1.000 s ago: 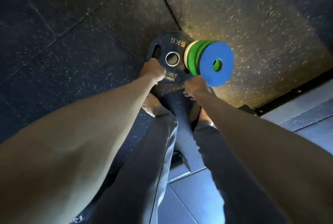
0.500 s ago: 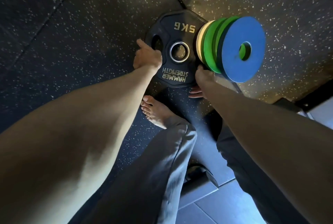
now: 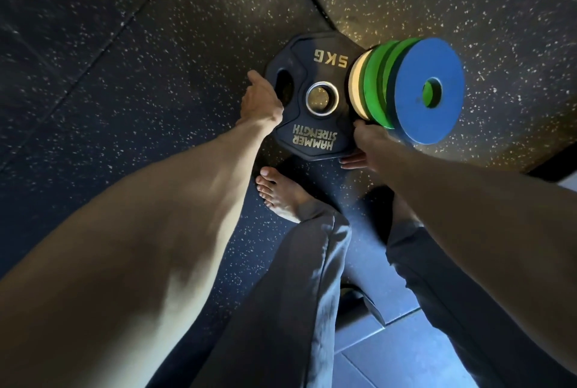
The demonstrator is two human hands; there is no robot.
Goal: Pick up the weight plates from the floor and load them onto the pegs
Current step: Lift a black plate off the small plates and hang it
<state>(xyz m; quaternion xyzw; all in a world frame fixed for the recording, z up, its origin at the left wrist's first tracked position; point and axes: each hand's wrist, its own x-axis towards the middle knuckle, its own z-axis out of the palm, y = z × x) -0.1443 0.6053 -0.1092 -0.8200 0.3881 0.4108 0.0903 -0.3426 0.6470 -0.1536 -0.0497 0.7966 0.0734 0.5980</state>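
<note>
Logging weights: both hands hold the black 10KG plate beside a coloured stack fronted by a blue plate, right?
No: the head view shows the black plate marked 5KG, not 10KG. The left hand and right hand hold it beside the blue-fronted coloured stack.

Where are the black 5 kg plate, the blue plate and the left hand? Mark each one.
black 5 kg plate point(image 3: 313, 141): head view, on its gold lettering.
blue plate point(image 3: 427, 125): head view, on its face below the hole.
left hand point(image 3: 260, 104): head view, on its back.
</note>
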